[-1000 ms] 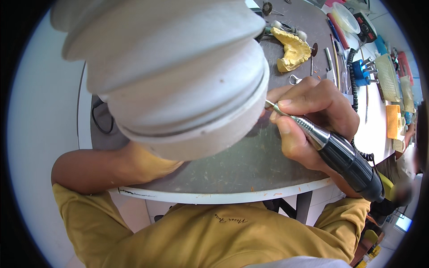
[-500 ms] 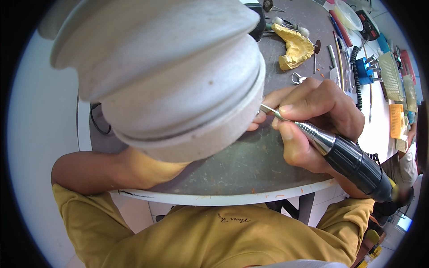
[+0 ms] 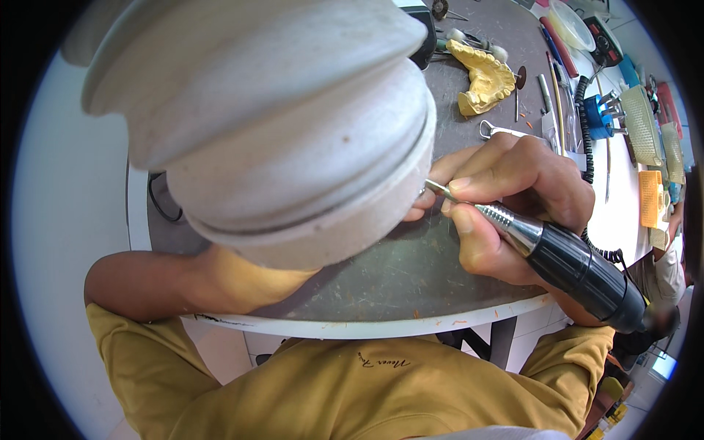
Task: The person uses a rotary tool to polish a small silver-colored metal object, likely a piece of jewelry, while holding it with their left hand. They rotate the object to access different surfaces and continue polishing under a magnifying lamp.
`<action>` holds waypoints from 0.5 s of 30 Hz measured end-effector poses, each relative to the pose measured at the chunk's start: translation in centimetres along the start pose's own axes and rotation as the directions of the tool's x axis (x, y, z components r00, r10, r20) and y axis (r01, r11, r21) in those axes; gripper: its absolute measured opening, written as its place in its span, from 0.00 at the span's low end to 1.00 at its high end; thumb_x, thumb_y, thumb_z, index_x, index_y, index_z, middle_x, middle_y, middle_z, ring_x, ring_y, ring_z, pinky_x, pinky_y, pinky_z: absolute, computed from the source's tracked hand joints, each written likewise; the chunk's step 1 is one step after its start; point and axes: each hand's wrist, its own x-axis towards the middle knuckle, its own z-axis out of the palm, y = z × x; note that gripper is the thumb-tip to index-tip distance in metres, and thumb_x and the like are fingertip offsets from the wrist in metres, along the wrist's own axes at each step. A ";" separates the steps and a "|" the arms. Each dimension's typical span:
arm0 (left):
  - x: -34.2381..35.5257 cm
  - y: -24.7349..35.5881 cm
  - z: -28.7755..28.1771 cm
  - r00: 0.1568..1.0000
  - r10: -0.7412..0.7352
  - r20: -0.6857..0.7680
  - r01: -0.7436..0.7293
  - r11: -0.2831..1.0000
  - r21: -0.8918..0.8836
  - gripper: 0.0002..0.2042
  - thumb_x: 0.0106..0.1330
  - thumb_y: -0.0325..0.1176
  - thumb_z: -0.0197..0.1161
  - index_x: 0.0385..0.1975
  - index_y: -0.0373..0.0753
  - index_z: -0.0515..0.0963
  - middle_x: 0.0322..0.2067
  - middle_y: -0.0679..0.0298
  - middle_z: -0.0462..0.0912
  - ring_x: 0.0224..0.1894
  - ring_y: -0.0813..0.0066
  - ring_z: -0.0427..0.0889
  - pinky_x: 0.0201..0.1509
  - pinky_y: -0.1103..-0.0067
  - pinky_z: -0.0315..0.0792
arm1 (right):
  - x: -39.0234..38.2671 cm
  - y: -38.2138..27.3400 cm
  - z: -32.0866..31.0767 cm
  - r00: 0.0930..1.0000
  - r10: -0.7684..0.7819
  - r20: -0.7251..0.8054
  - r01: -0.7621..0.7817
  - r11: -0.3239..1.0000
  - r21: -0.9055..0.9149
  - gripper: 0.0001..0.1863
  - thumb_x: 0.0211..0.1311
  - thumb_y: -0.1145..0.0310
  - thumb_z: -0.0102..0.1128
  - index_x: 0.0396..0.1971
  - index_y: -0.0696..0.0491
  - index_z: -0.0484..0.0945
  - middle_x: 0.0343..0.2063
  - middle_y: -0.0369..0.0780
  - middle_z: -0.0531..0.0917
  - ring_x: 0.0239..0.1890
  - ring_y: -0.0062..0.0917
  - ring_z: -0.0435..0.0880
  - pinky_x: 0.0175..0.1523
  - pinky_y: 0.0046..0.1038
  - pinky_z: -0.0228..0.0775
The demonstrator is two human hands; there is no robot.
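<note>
My right hand (image 3: 539, 180) is closed in a pen grip around a black and silver rotary handpiece (image 3: 579, 268), thumb and index finger near its slim metal tip. The tip points left, to the edge of a big white ribbed hood (image 3: 293, 139) that fills the upper left. Most of my left hand (image 3: 416, 210) is behind this hood; only curled fingertips show by the tip. A small shiny metal bit (image 3: 422, 192) shows beside them. What the left fingers hold is otherwise hidden. My left forearm passes under the hood's lower rim.
Beyond my right hand lie a yellow dental cast (image 3: 480, 77), a brown cutting disc (image 3: 521, 76) on a shank and a wire-ended tool (image 3: 499, 130). Farther right are a coiled black cord (image 3: 584, 125), a blue bur stand (image 3: 600, 117) and an orange basket (image 3: 650, 198). Another person sits at far right.
My right hand and the handpiece have shifted slightly left, and the metal tip sits a little lower. The hood and the bench items look the same.
</note>
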 end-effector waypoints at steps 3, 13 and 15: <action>0.1 0.2 0.1 1.000 -0.009 0.001 0.009 1.000 0.023 0.09 0.66 0.16 0.53 0.42 0.32 0.64 0.46 0.52 0.74 0.47 0.68 0.83 0.54 0.75 0.80 | 0.0 -0.3 -0.1 1.000 0.024 0.003 -0.024 1.000 -0.002 0.10 0.53 0.84 0.61 0.35 0.60 0.73 0.27 0.46 0.80 0.35 0.37 0.87 0.42 0.32 0.78; -0.1 0.1 0.3 1.000 -0.023 -0.002 0.023 0.997 -0.073 0.08 0.67 0.17 0.52 0.42 0.33 0.64 0.47 0.52 0.73 0.48 0.69 0.83 0.55 0.74 0.80 | 0.1 -0.4 -0.2 1.000 0.013 0.010 -0.013 1.000 -0.018 0.10 0.52 0.83 0.63 0.33 0.60 0.73 0.27 0.47 0.82 0.35 0.36 0.87 0.42 0.33 0.79; -0.2 0.0 0.2 1.000 -0.016 0.006 0.017 0.994 -0.104 0.08 0.67 0.17 0.52 0.43 0.33 0.64 0.47 0.52 0.73 0.48 0.69 0.82 0.56 0.75 0.79 | 0.2 -0.3 -0.3 1.000 0.003 0.022 -0.002 1.000 -0.024 0.09 0.52 0.83 0.63 0.33 0.60 0.73 0.27 0.47 0.82 0.35 0.36 0.87 0.41 0.33 0.79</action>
